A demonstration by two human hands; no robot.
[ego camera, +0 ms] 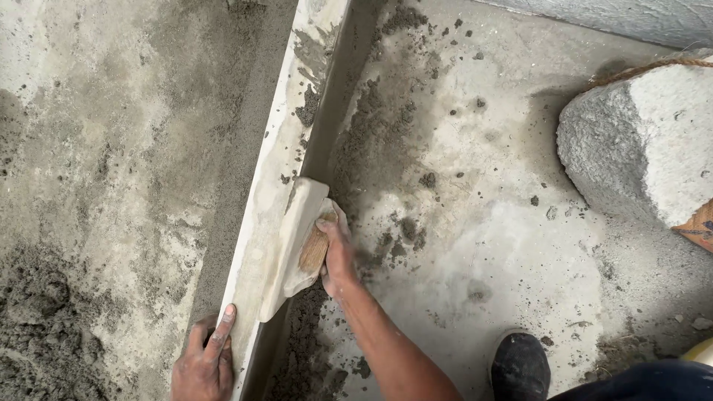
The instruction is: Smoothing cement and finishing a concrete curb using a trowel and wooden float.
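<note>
A concrete floor spread wide, strewn with damp mortar. A big grey stone block sat at the right. A long pale straightedge ran up the middle. The right hand gripped the wooden handle of a mortar-caked float resting against that straightedge. The left hand pressed flat on its near end, fingers loose. A black shoe stood nearby.

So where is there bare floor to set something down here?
Bare concrete lies between the right hand, the stone block and the black shoe. It is crowded along the straightedge, where mortar clumps, the trowel and the left hand sit.
</note>
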